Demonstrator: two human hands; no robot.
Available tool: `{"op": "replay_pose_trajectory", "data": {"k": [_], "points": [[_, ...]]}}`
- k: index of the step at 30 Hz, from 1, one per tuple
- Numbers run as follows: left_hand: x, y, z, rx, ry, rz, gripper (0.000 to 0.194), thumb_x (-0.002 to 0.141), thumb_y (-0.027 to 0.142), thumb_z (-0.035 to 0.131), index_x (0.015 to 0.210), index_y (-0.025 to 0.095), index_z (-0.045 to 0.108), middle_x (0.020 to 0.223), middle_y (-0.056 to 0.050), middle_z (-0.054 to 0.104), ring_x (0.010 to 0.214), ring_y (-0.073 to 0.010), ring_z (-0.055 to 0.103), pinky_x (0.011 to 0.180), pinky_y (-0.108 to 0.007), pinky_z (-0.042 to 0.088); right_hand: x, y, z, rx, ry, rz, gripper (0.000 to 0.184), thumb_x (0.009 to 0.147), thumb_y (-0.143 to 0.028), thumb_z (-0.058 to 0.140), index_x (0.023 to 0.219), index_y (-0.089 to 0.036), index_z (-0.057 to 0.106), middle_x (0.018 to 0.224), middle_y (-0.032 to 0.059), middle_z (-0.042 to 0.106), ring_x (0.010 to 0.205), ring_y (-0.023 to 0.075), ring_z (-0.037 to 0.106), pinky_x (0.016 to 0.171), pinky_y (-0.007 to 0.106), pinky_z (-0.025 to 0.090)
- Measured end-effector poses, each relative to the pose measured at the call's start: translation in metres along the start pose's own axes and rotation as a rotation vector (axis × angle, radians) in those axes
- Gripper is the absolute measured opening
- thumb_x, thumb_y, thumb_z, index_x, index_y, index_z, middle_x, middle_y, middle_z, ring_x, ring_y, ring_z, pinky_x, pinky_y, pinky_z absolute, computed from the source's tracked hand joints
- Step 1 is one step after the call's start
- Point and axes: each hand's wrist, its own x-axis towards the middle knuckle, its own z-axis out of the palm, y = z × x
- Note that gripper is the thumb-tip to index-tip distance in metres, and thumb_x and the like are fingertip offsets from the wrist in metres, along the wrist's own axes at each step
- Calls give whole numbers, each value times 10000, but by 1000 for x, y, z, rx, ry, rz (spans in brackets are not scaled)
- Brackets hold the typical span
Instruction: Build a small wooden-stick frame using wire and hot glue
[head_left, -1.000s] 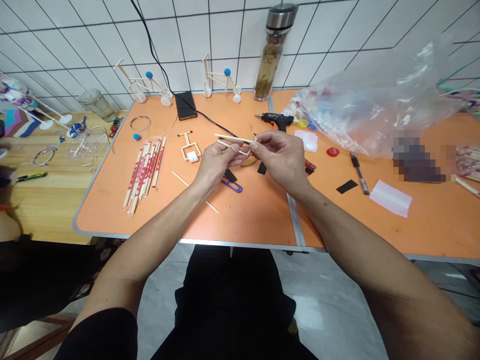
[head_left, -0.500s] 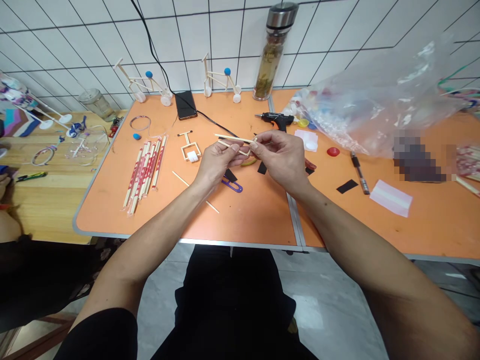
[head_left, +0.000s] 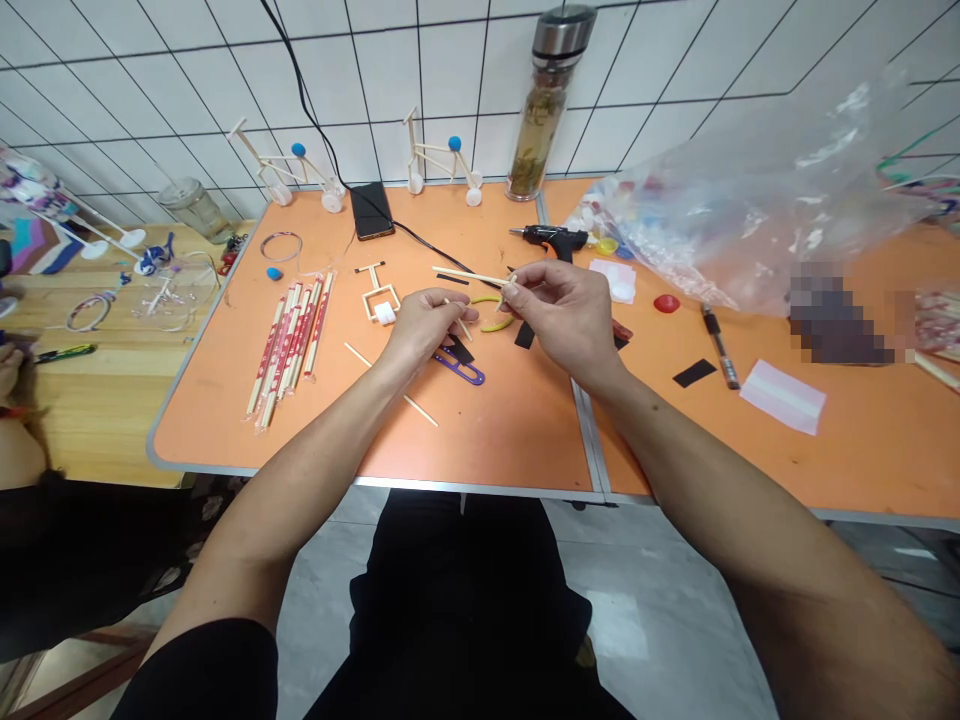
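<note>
Currently, a long wooden stick (head_left: pixel 472 277) is being pinched between the fingertips of the right hand (head_left: pixel 562 315) above the orange table (head_left: pixel 480 430), while a short wooden stick (head_left: pixel 461 320) is being gripped by the closed fingers of the left hand (head_left: pixel 427 325), just above a purple clip (head_left: pixel 466 376).

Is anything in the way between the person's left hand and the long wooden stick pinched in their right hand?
Nothing visible: the left hand has open space up to the long wooden stick held by the right hand. A black strip lies on the table below it.
</note>
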Motion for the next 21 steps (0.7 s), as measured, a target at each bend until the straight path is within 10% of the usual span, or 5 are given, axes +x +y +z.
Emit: {"op": "replay_pose_trajectory", "data": {"k": [7, 13, 21], "points": [[15, -4, -8, 75, 163, 272, 127, 867, 76, 828, 957, 163, 848, 1086, -103, 887, 925, -174, 766, 852, -277, 594, 0, -2, -3, 59, -26, 78, 414, 918, -618, 978, 884, -259, 775, 796, 26, 790, 751, 206, 777, 688, 349, 655], [5, 5, -2, -199, -11, 286, 138, 971, 265, 867, 1093, 201, 883, 1084, -66, 905, 573, -76, 524, 521, -230, 416, -1, -3, -2, 149, -41, 198, 423, 874, -602, 1017, 886, -252, 779, 818, 32, 805, 794, 203, 802, 757, 345, 716], [-1, 14, 4, -396, -11, 230, 170, 1033, 290, 859, 929, 193, 764, 1062, -72, 915, 554, -52, 562, 513, -194, 428, -3, -5, 5, 156, -114, 297, 427, 865, -588, 1009, 876, -242, 759, 829, 35, 805, 796, 186, 786, 765, 313, 693]]}}
